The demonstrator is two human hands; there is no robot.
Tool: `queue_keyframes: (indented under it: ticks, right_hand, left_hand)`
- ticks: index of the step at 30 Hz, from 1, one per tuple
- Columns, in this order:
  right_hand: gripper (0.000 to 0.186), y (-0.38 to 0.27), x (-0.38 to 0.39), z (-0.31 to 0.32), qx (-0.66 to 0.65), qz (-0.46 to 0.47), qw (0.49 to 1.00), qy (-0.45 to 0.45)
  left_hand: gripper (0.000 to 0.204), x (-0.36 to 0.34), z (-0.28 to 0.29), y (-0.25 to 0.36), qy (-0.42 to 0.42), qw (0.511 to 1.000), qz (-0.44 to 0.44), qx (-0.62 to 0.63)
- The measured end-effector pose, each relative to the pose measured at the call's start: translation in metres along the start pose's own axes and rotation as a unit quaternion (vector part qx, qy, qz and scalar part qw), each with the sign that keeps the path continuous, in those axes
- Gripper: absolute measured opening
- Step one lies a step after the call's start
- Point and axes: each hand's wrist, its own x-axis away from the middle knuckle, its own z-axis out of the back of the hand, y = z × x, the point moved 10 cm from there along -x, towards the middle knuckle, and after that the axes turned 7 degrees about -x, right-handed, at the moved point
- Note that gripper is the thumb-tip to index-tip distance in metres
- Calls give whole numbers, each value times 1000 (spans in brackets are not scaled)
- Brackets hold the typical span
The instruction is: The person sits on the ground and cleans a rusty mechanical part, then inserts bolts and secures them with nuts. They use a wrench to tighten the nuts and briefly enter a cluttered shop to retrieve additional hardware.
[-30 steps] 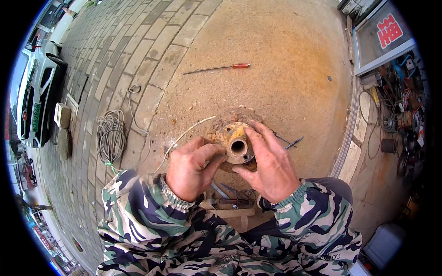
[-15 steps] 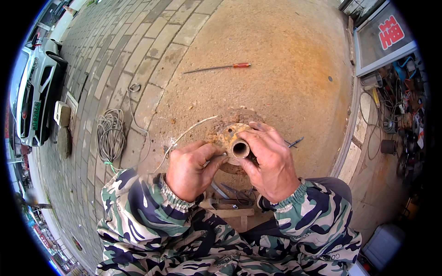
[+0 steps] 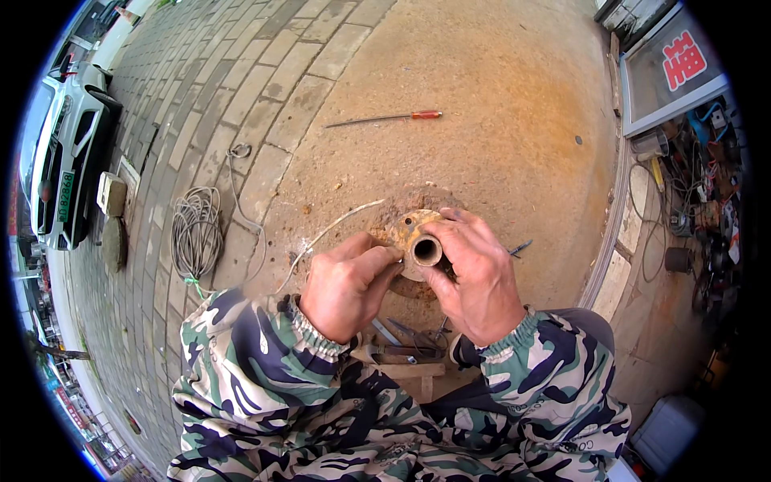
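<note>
A rusty metal flange [image 3: 412, 227] with a short pipe [image 3: 426, 251] upright in its middle and bolt holes is between my hands, over a dark round piece on the ground. My right hand [image 3: 472, 285] is wrapped round the flange and pipe from the right, fingers curved over the far side, thumb on the near side. My left hand [image 3: 345, 289] pinches at the flange's left edge; what small thing its fingertips hold is unclear. Several tools [image 3: 392, 331] lie below my hands, near a wooden piece [image 3: 401, 371].
A red-handled screwdriver [image 3: 426, 115] lies on the concrete beyond. A coiled cable [image 3: 195, 233] and pale cord [image 3: 329, 233] lie left. A parked car [image 3: 64, 161] and stone block [image 3: 111, 190] stand far left. A glass door [image 3: 671, 68] and cluttered parts [image 3: 699, 201] are right.
My right fingers and thumb have closed further in round the pipe, covering more of the flange. Both hands and the piece have shifted slightly right and up. My left hand still pinches.
</note>
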Motion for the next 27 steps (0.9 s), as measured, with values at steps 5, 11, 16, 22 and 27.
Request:
queue_keyframes:
  ticks: [5,11,16,22,27]
  right_hand:
    - [45,5,4,5,14,-3,1000,11]
    - [43,3,4,3,7,11,1000,14]
    - [40,3,4,4,1,7,1000,16]
    - [38,4,5,5,1,10,1000,24]
    - [38,4,4,3,1,12,1000,23]
  left_hand:
    - [17,-3,-10,1,23,999,-25,35]
    - [22,2,-7,-8,60,998,4,36]
    - [19,4,-11,-17,75,994,57,46]
    - [17,0,-18,-18,71,996,25,50]
    - [19,1,-16,-17,64,996,9,67]
